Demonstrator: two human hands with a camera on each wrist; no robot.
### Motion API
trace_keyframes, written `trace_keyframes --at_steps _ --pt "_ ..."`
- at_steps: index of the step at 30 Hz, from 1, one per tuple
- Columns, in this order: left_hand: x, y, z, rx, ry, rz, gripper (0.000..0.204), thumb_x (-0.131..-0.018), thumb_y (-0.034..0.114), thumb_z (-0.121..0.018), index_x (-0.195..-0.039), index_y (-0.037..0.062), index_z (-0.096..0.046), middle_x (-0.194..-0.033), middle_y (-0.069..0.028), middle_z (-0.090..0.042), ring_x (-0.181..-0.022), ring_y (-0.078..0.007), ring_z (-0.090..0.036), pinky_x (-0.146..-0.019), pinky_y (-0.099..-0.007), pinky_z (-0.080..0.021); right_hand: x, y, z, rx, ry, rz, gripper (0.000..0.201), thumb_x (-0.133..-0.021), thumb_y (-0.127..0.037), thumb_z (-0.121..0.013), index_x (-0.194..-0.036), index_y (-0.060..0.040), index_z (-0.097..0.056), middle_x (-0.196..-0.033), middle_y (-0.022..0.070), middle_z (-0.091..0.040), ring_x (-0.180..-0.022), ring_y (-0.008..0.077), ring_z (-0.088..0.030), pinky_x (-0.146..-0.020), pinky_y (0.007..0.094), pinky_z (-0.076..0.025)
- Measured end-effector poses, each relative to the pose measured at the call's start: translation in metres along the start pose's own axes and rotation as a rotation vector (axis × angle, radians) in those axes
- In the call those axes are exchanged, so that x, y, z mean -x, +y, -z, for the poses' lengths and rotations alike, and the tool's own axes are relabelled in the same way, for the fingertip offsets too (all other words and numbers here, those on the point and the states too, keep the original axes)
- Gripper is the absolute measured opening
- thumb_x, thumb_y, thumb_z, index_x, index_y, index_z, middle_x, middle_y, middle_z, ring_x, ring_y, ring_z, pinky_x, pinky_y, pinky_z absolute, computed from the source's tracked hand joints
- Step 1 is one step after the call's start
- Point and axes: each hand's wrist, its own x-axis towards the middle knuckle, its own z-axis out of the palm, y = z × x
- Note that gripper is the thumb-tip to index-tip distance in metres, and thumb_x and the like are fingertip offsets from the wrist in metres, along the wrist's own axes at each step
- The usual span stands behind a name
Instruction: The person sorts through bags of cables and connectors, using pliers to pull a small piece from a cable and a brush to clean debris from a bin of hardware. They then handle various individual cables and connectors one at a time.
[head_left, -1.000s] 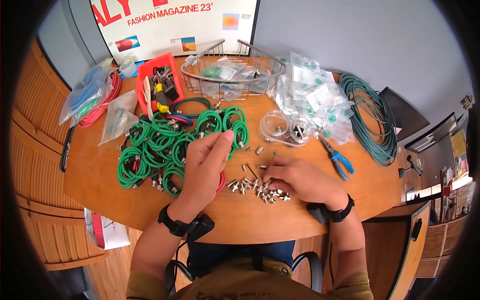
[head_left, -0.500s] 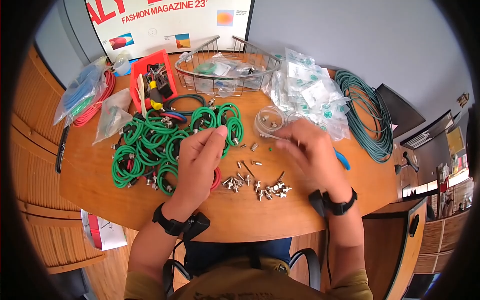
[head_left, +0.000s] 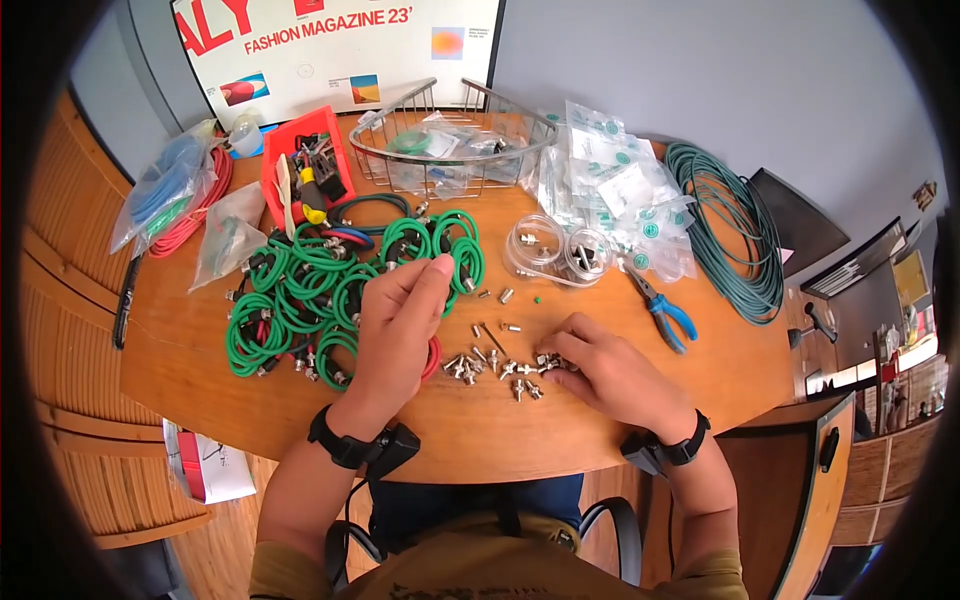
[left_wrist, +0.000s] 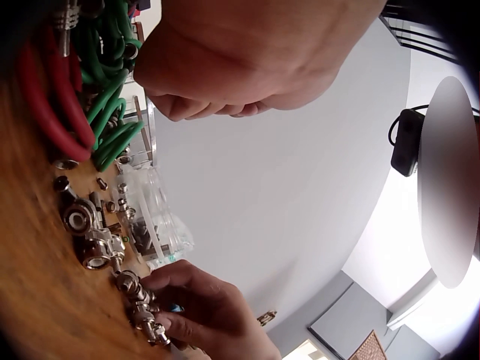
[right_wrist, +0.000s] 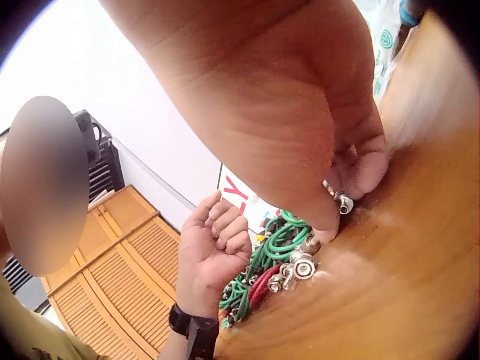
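Note:
Silvery BNC connectors (head_left: pixel 467 368) lie in a loose cluster near the front middle of the table. My right hand (head_left: pixel 630 375) is low at the right end of that cluster, thumb and forefinger bent around a few connectors. In the left wrist view, connectors (left_wrist: pixel 142 311) show right at its fingertips. My left hand (head_left: pixel 398 325) is raised over the table beside the coiled green cables (head_left: pixel 300 290), fingers curled in and thumb against the forefinger. The right wrist view shows this left hand (right_wrist: pixel 214 244) from the palm side, with nothing visible in it.
Two clear round containers (head_left: pixel 535 265) with metal parts stand behind the connectors. Blue-handled pliers (head_left: pixel 660 310) lie to their right. Farther back are a red bin (head_left: pixel 275 165) of tools, a wire basket (head_left: pixel 450 160), plastic bags (head_left: pixel 620 190) and a dark green cable coil (head_left: pixel 735 250).
My right hand went from the connectors up toward the clear containers, then came back down to the right end of the connectors. The left hand has stayed raised in nearly the same pose.

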Motion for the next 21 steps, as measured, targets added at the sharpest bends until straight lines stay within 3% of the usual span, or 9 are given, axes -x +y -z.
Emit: trace_keyframes --at_steps 4,6,9,16,18,21 --pt "0.000 0.000 -0.001 0.002 0.001 -0.012 0.043 -0.108 0.022 -0.060 -0.069 0.0121 -0.045 -0.063 0.0076 -0.035 -0.053 -0.0030 -0.023 -0.049 -0.0270 -0.017 -0.013 -0.001 0.001 -0.035 0.011 0.002 0.029 -0.096 -0.014 -0.074 -0.121 -0.0061 -0.062 -0.115 0.0164 -0.061 -0.100 0.0429 -0.066 -0.081 0.0494 -0.055" --pt "-0.001 -0.001 0.001 0.001 0.002 -0.018 0.043 -0.109 0.022 -0.060 -0.069 0.0122 -0.045 -0.063 0.0077 -0.034 -0.053 -0.0029 -0.023 -0.049 -0.0271 -0.017 -0.017 0.000 0.000 -0.055 0.047 0.035 0.026 -0.095 -0.012 -0.076 -0.115 -0.0027 -0.063 -0.105 0.0173 -0.058 -0.091 0.0401 -0.065 -0.076 0.0457 -0.053" --pt "-0.001 -0.002 0.003 0.018 -0.018 -0.011 0.043 -0.111 0.024 -0.059 -0.072 0.0099 -0.050 -0.068 0.0109 -0.037 -0.059 0.0004 -0.026 -0.051 -0.0252 -0.018 -0.020 -0.001 0.003 -0.045 -0.010 -0.003 0.028 -0.094 -0.013 -0.075 -0.118 -0.0062 -0.061 -0.114 0.0174 -0.060 -0.098 0.0440 -0.066 -0.079 0.0506 -0.054" --pt "0.001 -0.001 0.003 0.007 -0.035 -0.015 0.044 -0.111 0.024 -0.059 -0.070 0.0102 -0.048 -0.066 0.0108 -0.036 -0.058 -0.0001 -0.026 -0.051 -0.0260 -0.018 -0.025 0.003 -0.005 -0.064 0.036 0.079 0.029 -0.093 -0.013 -0.077 -0.114 -0.0064 -0.059 -0.110 0.0165 -0.059 -0.095 0.0432 -0.065 -0.078 0.0502 -0.053" --pt "0.001 -0.001 0.003 0.006 -0.038 -0.020 0.044 -0.111 0.024 -0.059 -0.070 0.0101 -0.048 -0.066 0.0107 -0.036 -0.058 -0.0001 -0.026 -0.051 -0.0261 -0.019 -0.026 0.003 -0.006 -0.108 0.051 0.034 0.024 -0.093 -0.008 -0.079 -0.109 -0.0048 -0.061 -0.107 0.0125 -0.059 -0.084 0.0324 -0.066 -0.072 0.0418 -0.053" --pt "0.001 -0.002 0.003 -0.002 -0.036 -0.025 0.044 -0.111 0.024 -0.059 -0.071 0.0100 -0.049 -0.066 0.0107 -0.036 -0.059 0.0000 -0.027 -0.052 -0.0261 -0.019 -0.027 0.000 -0.004 -0.129 0.054 0.005 0.023 -0.093 -0.006 -0.078 -0.105 -0.0045 -0.059 -0.106 0.0116 -0.058 -0.081 0.0292 -0.064 -0.070 0.0377 -0.052"
